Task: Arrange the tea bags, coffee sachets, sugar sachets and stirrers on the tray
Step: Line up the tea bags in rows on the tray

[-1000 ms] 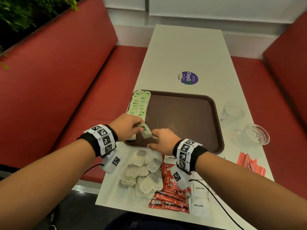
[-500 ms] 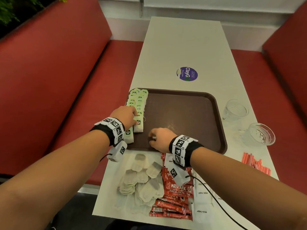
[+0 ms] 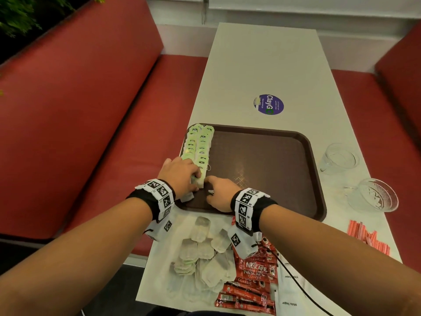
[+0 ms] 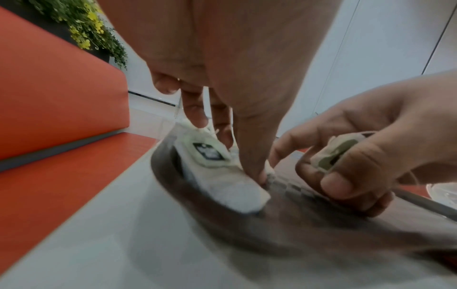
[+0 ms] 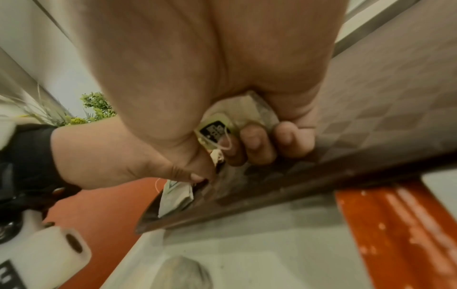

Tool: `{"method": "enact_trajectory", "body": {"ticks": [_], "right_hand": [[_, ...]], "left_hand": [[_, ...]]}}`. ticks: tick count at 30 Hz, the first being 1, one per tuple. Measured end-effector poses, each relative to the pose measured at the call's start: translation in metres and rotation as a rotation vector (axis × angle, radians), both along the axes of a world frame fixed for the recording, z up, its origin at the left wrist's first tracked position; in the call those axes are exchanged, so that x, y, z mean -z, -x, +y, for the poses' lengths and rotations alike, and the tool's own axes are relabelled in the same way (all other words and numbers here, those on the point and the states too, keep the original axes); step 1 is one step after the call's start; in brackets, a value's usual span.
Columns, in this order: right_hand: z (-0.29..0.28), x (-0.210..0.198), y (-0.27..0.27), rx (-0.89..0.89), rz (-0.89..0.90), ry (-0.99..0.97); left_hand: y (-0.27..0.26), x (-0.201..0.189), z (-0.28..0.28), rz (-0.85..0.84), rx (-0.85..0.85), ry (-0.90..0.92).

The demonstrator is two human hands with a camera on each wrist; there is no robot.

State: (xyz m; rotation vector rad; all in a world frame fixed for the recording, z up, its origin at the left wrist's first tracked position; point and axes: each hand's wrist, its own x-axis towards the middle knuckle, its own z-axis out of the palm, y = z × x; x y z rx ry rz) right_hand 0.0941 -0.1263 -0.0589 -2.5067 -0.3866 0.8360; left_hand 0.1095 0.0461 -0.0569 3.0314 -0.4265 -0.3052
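Observation:
A brown tray (image 3: 262,160) holds two rows of green-tagged tea bags (image 3: 199,144) along its left side. My left hand (image 3: 182,176) is at the near end of those rows, its fingers (image 4: 195,115) and thumb pressing down on the nearest tea bag (image 4: 222,176). Just to the right, my right hand (image 3: 216,192) rests on the tray floor with its fingers curled round another tea bag (image 5: 215,131), which also shows in the left wrist view as the held tea bag (image 4: 333,154). Loose tea bags (image 3: 205,254), red coffee sachets (image 3: 252,277), white sugar sachets (image 3: 289,293) and red stirrers (image 3: 366,238) lie on the table.
Two clear glasses (image 3: 339,158) (image 3: 373,195) stand to the right of the tray. A round purple sticker (image 3: 268,104) is on the white table (image 3: 262,53) beyond it. Red bench seats run along both sides. Most of the tray floor is bare.
My left hand carried a tea bag from above the tray's near edge down onto the near end of the rows. My right hand shifted slightly left and kept its tea bag.

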Motion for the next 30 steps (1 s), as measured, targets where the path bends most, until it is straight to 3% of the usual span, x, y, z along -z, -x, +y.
{"method": "enact_trajectory", "body": {"ticks": [4, 9, 17, 22, 26, 30], "right_hand": [[-0.001, -0.003, -0.001, 0.137, 0.008, -0.151], [-0.002, -0.010, 0.007, 0.113, -0.047, -0.332], [0.000, -0.007, 0.004, 0.084, -0.200, -0.221], [0.004, 0.002, 0.004, 0.171, -0.070, -0.186], [0.005, 0.007, 0.005, 0.116, -0.003, -0.055], [0.008, 0.005, 0.001, 0.095, -0.011, -0.012]], "left_hand": [[-0.001, -0.010, 0.004, 0.052, 0.037, 0.193], [0.008, -0.017, 0.002, 0.177, 0.164, 0.395], [0.011, -0.033, 0.008, 0.063, -0.018, 0.609], [0.009, -0.033, 0.015, 0.137, -0.046, 0.416], [0.003, -0.025, 0.013, 0.260, -0.037, 0.236], [-0.008, -0.019, 0.001, 0.223, -0.093, 0.182]]}}
